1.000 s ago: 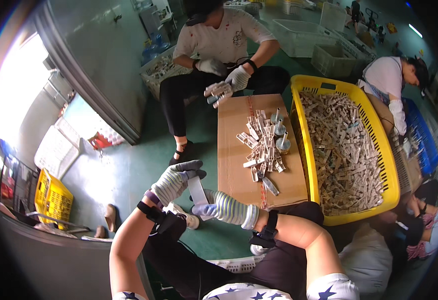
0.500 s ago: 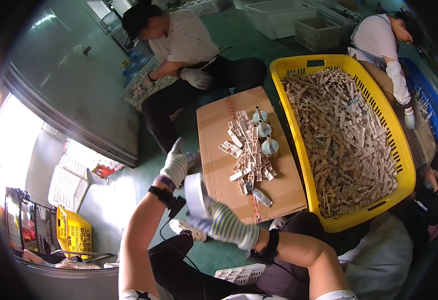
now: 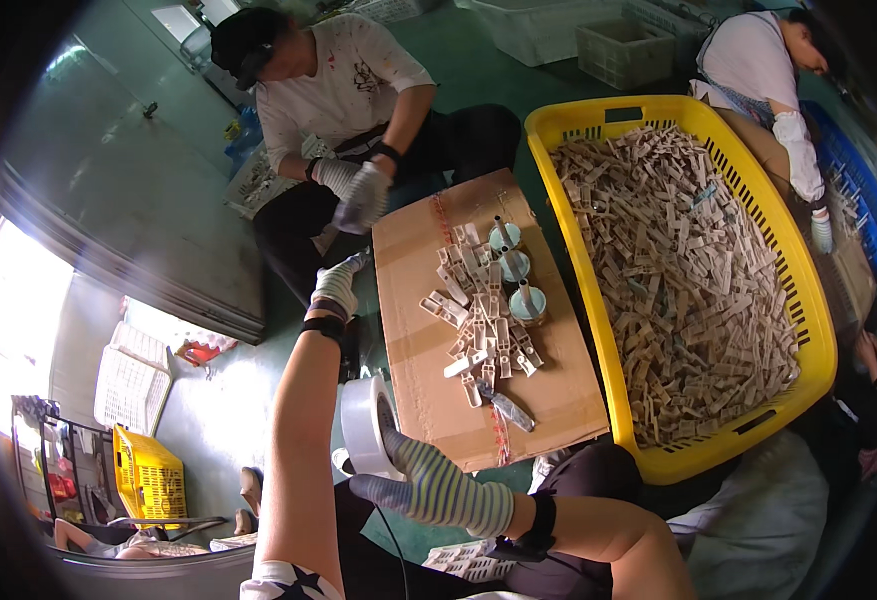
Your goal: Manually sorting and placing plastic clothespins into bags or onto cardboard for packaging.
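Note:
My right hand [image 3: 448,485], in a striped knit glove, grips a wide grey-white roll of tape [image 3: 360,435] in front of my lap. My left hand [image 3: 336,285], gloved too, reaches forward past the left edge of a cardboard box [image 3: 423,410]. Its visible fingers look stretched out, and I see nothing held in it. On the box lies a loose pile of off-white plastic parts [image 3: 478,325], with a small dark tool [image 3: 510,410] at its near end. Several pale-green round pots with metal spouts [image 3: 528,303] stand beside the pile.
Right of the box, a large yellow basket [image 3: 820,350] is heaped with similar parts. A co-worker [image 3: 348,90] sits across the box, gloved hands [image 3: 358,190] close beyond my left hand. Another person [image 3: 758,80] works at far right by a blue crate [image 3: 858,190].
My left arm has stretched farther forward. The tape roll has shifted left and down with my right hand. The co-worker across has leaned in and brought both hands together near the box.

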Tool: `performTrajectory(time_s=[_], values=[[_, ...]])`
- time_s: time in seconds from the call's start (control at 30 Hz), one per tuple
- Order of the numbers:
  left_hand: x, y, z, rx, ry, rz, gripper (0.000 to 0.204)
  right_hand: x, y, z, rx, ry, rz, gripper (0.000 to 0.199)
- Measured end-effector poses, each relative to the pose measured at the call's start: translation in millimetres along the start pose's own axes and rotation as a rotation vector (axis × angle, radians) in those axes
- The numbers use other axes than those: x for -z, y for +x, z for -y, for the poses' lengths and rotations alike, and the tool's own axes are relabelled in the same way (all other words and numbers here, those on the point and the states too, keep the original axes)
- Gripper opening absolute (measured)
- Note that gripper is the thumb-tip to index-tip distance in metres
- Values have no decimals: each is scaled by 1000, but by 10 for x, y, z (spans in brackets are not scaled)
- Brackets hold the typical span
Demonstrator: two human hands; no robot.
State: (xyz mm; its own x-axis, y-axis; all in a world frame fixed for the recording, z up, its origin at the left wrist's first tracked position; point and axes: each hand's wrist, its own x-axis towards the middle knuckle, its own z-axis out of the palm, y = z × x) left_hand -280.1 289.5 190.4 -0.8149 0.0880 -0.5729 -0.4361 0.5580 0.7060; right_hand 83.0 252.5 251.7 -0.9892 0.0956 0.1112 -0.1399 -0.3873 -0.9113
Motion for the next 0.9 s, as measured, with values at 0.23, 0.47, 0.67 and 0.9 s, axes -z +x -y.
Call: performTrajectory(time_s=[0.23,0.47,0.67,0.9], values=[[244,581,243,-197,-118,-73,56,-90,32,3,-18,182,-8,57],[117,434,262,-154,30,-188,67,-46,28,-26,29,245,-12,54],[142,-296,14,-469,158,-348,103,-15,107,-15,-46,367,-61,45],[829,-854,900,-792,215,-293,72,-560,-312,-460,-190,195,61,38]])
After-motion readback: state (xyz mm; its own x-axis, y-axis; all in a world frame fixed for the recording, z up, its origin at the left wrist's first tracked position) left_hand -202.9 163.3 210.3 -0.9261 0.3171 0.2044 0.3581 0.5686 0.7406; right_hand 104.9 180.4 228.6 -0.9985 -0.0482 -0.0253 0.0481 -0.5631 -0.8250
